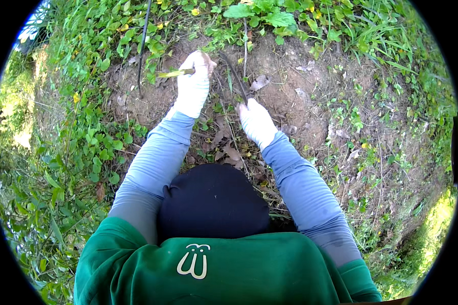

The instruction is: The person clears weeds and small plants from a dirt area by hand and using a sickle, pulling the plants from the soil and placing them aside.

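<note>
My left hand (194, 84), in a white glove, is closed around a short yellow-green plant stem (172, 73). The stem sticks out to the left of the fist, above bare soil. Lower and to the right, my right hand (256, 122), gloved in white too, grips a tool with a long, narrow, dark blade (234, 76). Its blade points up and away from me, slightly curved, with the tip near my left hand but apart from it. The handle is hidden inside my right fist, so the exact kind of tool is unclear.
A thin black rod or hose (143, 47) rises at the upper left. A thin upright stem (245, 47) stands beyond the blade. Dry leaves (233, 152) lie on the soil before my dark-clothed knee (215, 202). Leafy green plants (95, 76) border the brown soil (290, 84).
</note>
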Motion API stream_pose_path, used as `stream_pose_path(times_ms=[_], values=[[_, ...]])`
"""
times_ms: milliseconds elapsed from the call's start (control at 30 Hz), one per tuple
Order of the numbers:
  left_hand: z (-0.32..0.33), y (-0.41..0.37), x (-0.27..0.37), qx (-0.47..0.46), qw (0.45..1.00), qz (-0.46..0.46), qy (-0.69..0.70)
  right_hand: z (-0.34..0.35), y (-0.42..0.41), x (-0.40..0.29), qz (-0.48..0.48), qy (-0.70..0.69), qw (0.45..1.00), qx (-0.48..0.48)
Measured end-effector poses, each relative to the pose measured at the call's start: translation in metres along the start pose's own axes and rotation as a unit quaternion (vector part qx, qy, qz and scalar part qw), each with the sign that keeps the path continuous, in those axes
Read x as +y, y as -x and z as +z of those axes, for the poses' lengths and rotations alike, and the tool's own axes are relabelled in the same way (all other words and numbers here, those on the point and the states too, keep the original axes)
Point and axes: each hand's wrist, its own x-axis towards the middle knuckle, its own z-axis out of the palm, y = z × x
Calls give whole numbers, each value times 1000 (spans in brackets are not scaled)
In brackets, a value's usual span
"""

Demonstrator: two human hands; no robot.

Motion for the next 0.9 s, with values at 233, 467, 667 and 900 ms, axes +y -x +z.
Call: stream_pose_path(times_ms=[233, 467, 667, 900], values=[[-22, -92, 4, 179, 965, -175, 78, 6, -24, 2, 110, 15, 992, -65], [-57, -33, 6, 196, 902, -219, 318, -2, -5, 0, 77, -34, 995, -57], [-62, 62, -23, 208, 901, -205, 322, -21, -14, 4, -16, 70, 997, 12], [-7, 36, 15, -12, 994, -55, -93, -77, -40, -85, 11, -410, 908, -83]])
